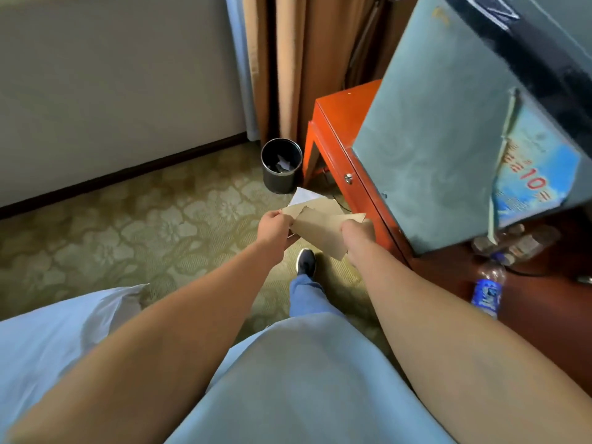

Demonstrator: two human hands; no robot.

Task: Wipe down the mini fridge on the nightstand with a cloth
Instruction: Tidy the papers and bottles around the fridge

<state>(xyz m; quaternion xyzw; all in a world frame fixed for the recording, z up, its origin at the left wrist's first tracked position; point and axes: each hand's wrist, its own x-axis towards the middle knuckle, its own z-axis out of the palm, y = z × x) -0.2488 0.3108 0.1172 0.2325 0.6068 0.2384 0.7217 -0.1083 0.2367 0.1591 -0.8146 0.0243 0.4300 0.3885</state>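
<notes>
Both grips on cloth (320,227) edges.

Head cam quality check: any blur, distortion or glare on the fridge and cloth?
Head view: strong wide-angle bending, so the mini fridge leans and the baseboard curves; fridge and plastic bottle smear toward the right edge; cloth and both hands are fairly sharp; light soft and dim, no harsh glare.
</notes>
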